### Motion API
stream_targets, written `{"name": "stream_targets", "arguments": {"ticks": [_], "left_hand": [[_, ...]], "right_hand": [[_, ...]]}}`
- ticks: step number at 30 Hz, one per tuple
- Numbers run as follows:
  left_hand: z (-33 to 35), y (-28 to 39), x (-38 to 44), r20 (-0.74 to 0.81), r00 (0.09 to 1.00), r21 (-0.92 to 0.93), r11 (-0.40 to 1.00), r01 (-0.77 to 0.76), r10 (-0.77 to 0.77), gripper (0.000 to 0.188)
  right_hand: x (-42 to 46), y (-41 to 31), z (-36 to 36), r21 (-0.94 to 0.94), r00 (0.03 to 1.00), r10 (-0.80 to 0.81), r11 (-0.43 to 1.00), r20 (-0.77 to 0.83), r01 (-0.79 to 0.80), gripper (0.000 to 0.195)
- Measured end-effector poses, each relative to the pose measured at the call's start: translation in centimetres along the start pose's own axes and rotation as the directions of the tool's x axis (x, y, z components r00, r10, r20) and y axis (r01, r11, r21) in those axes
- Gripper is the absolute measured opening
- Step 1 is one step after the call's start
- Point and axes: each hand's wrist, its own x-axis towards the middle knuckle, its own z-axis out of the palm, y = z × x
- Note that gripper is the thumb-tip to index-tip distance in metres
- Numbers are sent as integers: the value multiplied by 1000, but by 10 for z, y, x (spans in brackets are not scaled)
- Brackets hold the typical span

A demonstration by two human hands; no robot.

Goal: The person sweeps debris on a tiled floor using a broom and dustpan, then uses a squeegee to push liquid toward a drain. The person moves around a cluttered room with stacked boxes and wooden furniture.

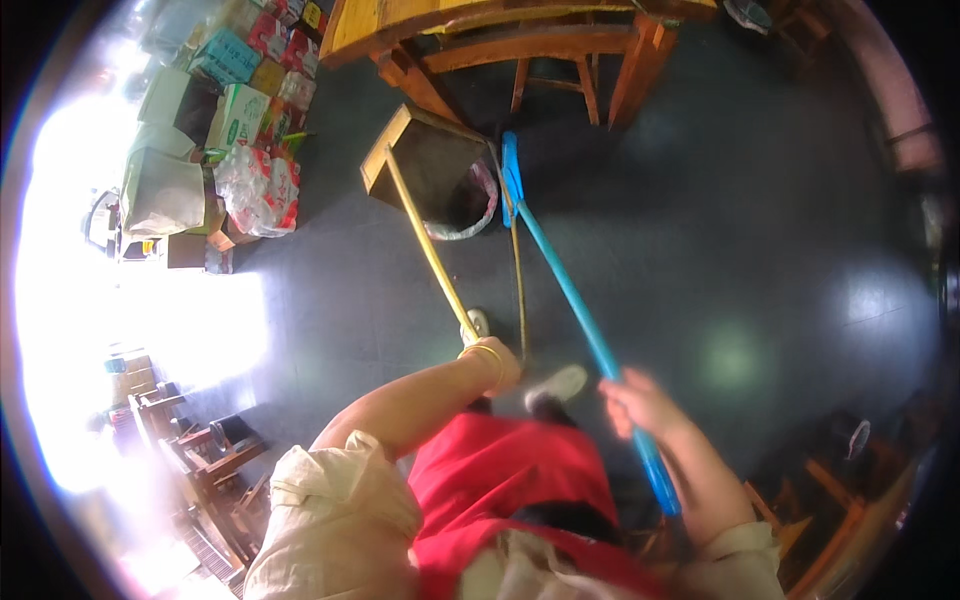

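My left hand (498,366), with a yellow bangle at the wrist, grips the end of a yellow pole (431,244). That pole runs to a dark, wood-edged dustpan (431,154), which hangs tilted over a bin (469,229) lined with a plastic bag. The pan hides much of the bin, and its contents cannot be made out. My right hand (641,405), slightly blurred, is closed around a blue pole (574,292). Its blue head (511,180), apparently a broom's, is beside the bin. A thin brown stick (517,292) stretches between the two poles; what holds it is unclear.
Ahead stands a wooden table (495,45) with a stool (555,79) beneath it. Stacked cartons (238,116) and wrapped bottle packs (259,191) line the left, near a bright opening. Wooden furniture (214,465) is behind left, with more (832,495) behind right. Dark floor (735,247) surrounds my shoes.
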Motion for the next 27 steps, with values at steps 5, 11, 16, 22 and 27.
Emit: {"name": "stream_targets", "arguments": {"ticks": [5, 11, 16, 22, 27], "left_hand": [[5, 5, 23, -3, 1000, 31, 999, 26, -26, 23], [3, -24, -10, -72, 997, 55, 997, 45, -41, 25], [-39, -5, -86, -315, 912, -187, 959, 212, -263, 36], [-86, 31, -211, -740, 14, -620, 673, -403, -673, 13], [-65, 6, -233, -751, -130, -385, 589, -710, -647, 21]], "right_hand": [[18, 11, -36, -1, 1000, -13, 1000, 12, 13, 13], [28, 19, -35, -44, 998, -52, 998, -20, 51, 13], [-8, 51, -69, -120, 985, -68, 992, -158, 49, 20], [-74, 122, -123, -260, 897, -101, 965, -431, -16, 24], [-119, 188, -143, -29, 852, -51, 999, -521, 42, 19]]}}
